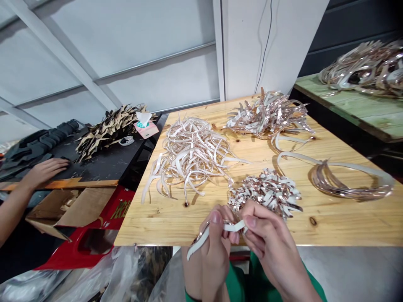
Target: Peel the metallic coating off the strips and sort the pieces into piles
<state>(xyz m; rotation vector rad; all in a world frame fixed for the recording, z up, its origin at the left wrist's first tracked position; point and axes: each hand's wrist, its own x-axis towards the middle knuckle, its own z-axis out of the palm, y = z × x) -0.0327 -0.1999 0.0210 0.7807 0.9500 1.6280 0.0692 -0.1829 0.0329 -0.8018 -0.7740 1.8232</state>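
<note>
Both hands meet over the front edge of the wooden table. My left hand (217,235) is closed, thumb pressed on a strip (201,241) that is white on one face and shiny rose-gold on the other. One end of it hangs out past my left hand. My right hand (267,235) pinches the strip's other end between thumb and fingers. Just beyond my hands lies a heap of short cut pieces (270,191) in the same white and metallic material. To its left spreads a loose pile of thin curled strips (195,147).
A bundle of wider strips (270,115) lies at the table's (163,226) back, with a coil of strips (349,184) at the right. On the dark table (103,167) at left are a tissue pack (147,126), tan pieces (110,128) and another person's hand (47,170). Below stands a cardboard box (85,207).
</note>
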